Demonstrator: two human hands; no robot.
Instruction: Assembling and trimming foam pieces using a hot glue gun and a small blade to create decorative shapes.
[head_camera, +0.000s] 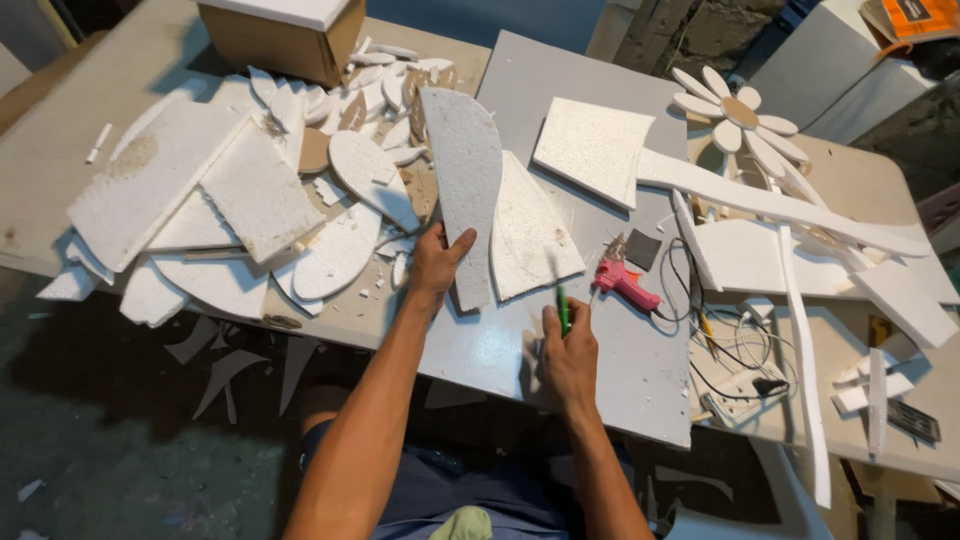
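My left hand grips the lower edge of a long curved white foam piece that lies on a grey board. My right hand is closed around a green-handled cutter, its tip pointing up toward a second, triangular foam piece just right of the curved one. The two hands are about a hand's width apart on the board.
A pink glue gun with its cord lies right of my right hand. Several foam offcuts are heaped at the left beside a cardboard box. A foam flower with a long stem, foam strips and a power strip sit at the right.
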